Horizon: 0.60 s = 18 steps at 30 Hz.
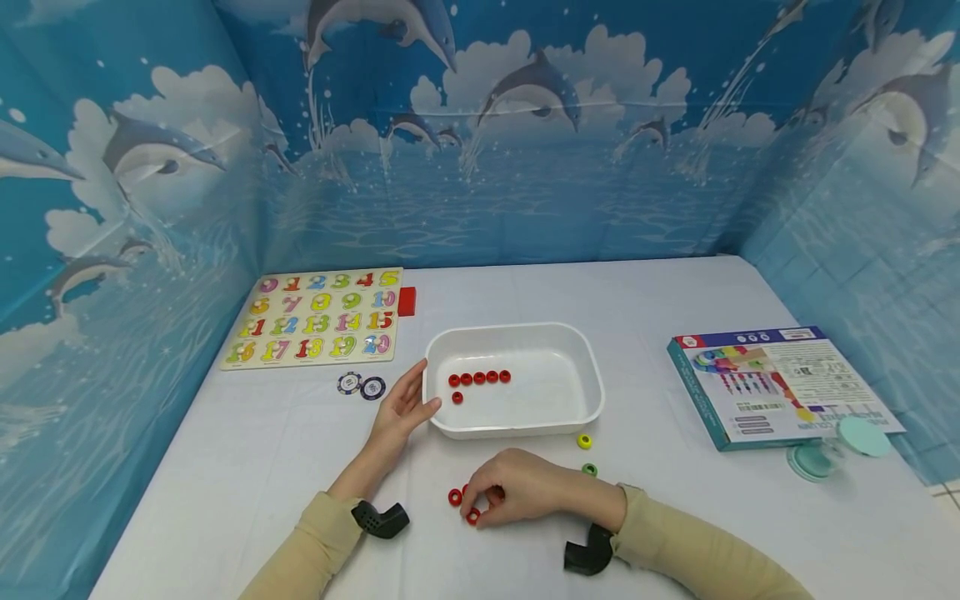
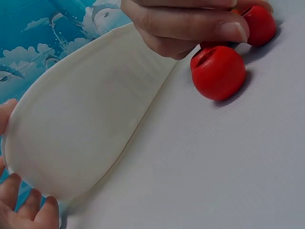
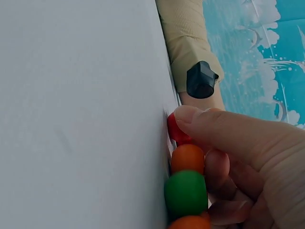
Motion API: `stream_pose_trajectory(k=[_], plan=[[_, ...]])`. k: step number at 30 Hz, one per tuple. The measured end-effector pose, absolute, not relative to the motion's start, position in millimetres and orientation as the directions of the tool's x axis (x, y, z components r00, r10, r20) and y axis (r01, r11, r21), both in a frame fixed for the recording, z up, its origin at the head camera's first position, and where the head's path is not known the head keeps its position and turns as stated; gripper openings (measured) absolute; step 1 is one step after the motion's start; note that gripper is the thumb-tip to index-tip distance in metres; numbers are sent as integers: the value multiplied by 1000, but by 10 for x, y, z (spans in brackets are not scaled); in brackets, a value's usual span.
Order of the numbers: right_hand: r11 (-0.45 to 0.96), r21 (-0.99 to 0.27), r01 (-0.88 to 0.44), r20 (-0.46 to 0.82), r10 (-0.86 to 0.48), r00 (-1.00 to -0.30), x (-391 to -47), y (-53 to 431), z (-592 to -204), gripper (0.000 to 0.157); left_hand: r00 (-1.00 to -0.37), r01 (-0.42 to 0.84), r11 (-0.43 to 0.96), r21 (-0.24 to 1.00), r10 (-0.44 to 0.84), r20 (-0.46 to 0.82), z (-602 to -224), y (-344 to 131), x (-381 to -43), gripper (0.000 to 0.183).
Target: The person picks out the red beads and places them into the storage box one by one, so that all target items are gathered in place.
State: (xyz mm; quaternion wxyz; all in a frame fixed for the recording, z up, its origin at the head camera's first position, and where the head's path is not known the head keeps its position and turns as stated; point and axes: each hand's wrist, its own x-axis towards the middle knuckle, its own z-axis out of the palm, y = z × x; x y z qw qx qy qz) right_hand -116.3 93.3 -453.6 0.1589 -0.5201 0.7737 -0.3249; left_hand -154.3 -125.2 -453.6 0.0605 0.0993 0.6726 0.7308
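Note:
My left hand (image 1: 396, 417) grips the left end of a white tray (image 1: 551, 383), thumb near its front corner and fingers along the outer rim. Inside the tray, several red beads (image 1: 479, 378) form a row, with one more red bead (image 1: 457, 398) in front. On the table before the tray, my right hand (image 1: 517, 487) pinches a red bead (image 1: 473, 517) between thumb and finger. Another red bead (image 1: 455, 497) lies just left of the fingertips. Under that hand, the right wrist view shows an orange bead (image 3: 187, 158) and a green bead (image 3: 186, 193).
A yellow bead (image 1: 584, 441) and a green bead (image 1: 589, 470) lie between tray and right forearm. Back left is a number puzzle board (image 1: 330, 317), with two poker chips (image 1: 372, 388) before it. At right are a flat box (image 1: 780, 392) and a small jar (image 1: 813, 461) with mint lid (image 1: 864, 437).

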Motion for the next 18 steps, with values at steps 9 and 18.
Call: stream_pose_trajectory(k=[9,18], plan=[[269,-710,-651,43,-906,-421,-1235,1091,-4106,16,-971,44,-99,994,230,66,-4546,-1248,-1537,64],[320,-724,-611,76,-843,-532,-1851,1196,-3495,18,-972,33,-101,994,228,55,-4540,-1250,-1544,64]])
